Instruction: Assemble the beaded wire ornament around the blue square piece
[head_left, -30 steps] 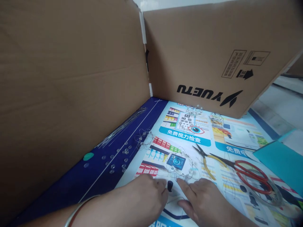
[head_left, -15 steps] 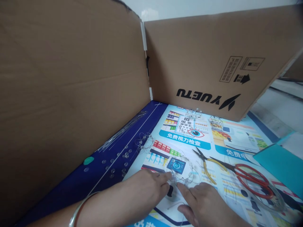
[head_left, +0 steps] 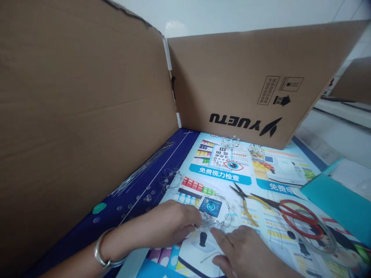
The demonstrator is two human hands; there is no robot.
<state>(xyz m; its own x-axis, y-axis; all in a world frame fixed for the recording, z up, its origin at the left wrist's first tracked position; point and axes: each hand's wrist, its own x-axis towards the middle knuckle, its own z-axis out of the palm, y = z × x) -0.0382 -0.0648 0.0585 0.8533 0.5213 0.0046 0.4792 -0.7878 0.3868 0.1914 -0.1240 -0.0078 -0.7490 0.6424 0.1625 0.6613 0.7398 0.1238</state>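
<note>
A loop of thin wire with clear beads [head_left: 226, 222] lies on the printed sheet in front of my hands. My left hand [head_left: 176, 224], with a silver bangle on its wrist, has its fingers pressed together at the loop's left side; what they pinch is too small to make out. My right hand [head_left: 243, 247] rests on the sheet, index finger stretched toward the loop's near edge and thumb apart below it. Yellow-handled pliers [head_left: 249, 202] and red-handled scissors [head_left: 301, 218] lie to the right of the loop.
Loose clear beads [head_left: 147, 197], a green disc [head_left: 99, 208] and a bundle of straight wires [head_left: 142, 168] lie at left. Other beaded wire pieces [head_left: 171, 180] lie farther back. Cardboard panels [head_left: 232, 85] stand behind and at left. A teal folder [head_left: 339, 197] lies at right.
The view has shifted, so the panels and tools appear farther left. My left hand has drawn back slightly leftward from my right fingertip, showing more of the loop's near edge.
</note>
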